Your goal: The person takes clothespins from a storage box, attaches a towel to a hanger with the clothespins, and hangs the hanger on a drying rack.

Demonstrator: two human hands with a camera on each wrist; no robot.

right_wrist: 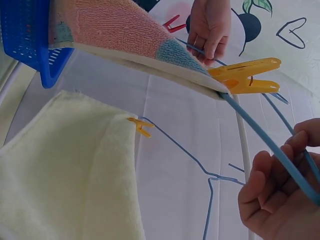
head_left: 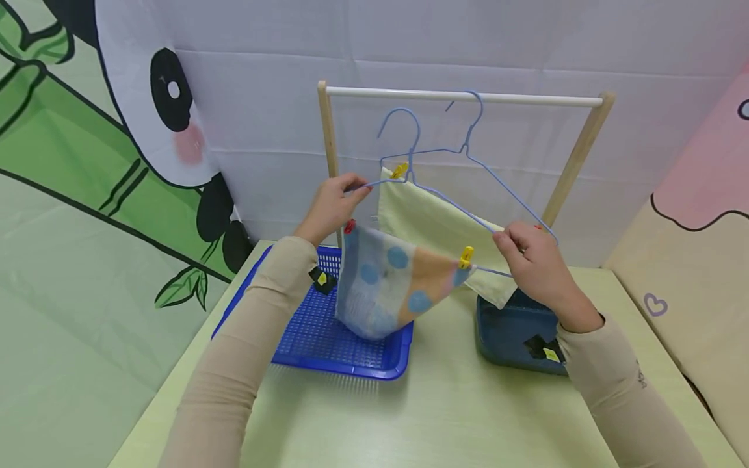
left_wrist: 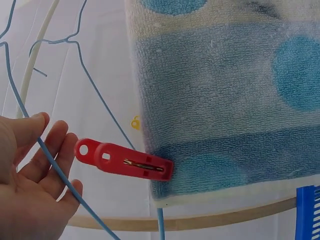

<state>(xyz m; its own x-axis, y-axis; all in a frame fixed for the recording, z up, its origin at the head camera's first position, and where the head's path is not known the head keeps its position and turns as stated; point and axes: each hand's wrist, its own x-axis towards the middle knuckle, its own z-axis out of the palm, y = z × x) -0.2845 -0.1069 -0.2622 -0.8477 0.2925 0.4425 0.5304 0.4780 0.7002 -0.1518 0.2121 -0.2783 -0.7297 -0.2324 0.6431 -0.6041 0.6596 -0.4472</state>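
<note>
Both hands hold one blue wire clothes hanger (head_left: 465, 212) in front of a rack. My left hand (head_left: 335, 203) pinches its left end between thumb and fingers. Its right end is gripped in my right hand (head_left: 538, 270), fingers curled round the wire. From the lower part of this hanger hangs a spotted towel (head_left: 380, 279) with blue, white and orange areas. A red clothespin (left_wrist: 132, 162) clips one corner; a yellow clothespin (right_wrist: 245, 76) clips the other. Behind it, a pale yellow towel (head_left: 435, 211) hangs on a second blue hanger (head_left: 521, 203), whose hook is over the rod.
The rack has a white rod (head_left: 409, 95) and wooden posts (head_left: 579, 149). A blue plastic basket (head_left: 363, 372) stands under the spotted towel. A dark teal bin (head_left: 491, 348) sits by the right forearm. Both are on the pale table (head_left: 409, 429), before a fabric backdrop (head_left: 251, 97).
</note>
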